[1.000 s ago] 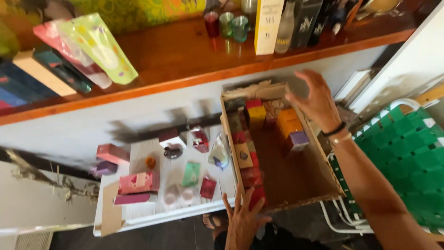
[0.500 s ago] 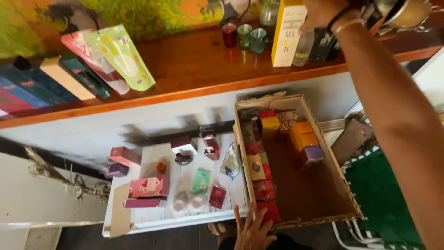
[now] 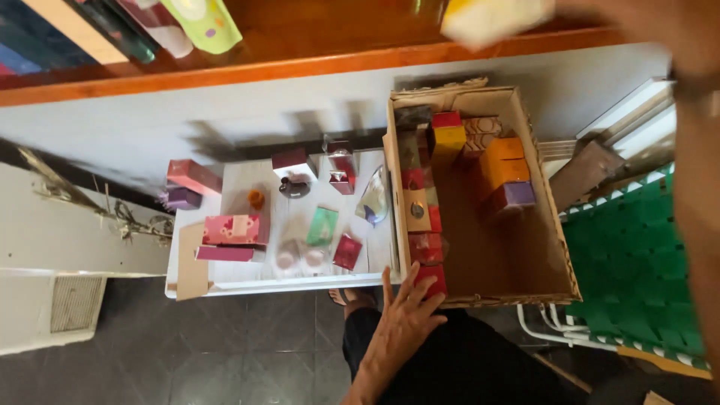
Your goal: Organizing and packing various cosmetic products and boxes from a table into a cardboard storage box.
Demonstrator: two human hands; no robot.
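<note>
Yellow-white carton (image 3: 495, 19), blurred at top edge above shelf (image 3: 300, 45), apparently gripped in my right hand (image 3: 645, 22); left hand (image 3: 405, 319) open, steadying cardboard box (image 3: 559, 247). Judged step: carrying; next needs free gap.

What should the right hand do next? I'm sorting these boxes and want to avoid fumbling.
Probably lower the tall pale box into the bare right part of the cardboard box. The right hand holds it, blurred, above the wooden shelf, while the left hand rests against the carton's near left corner, steadying it. Small boxes crowd the carton's left and far side, leaving that floor free.
</note>
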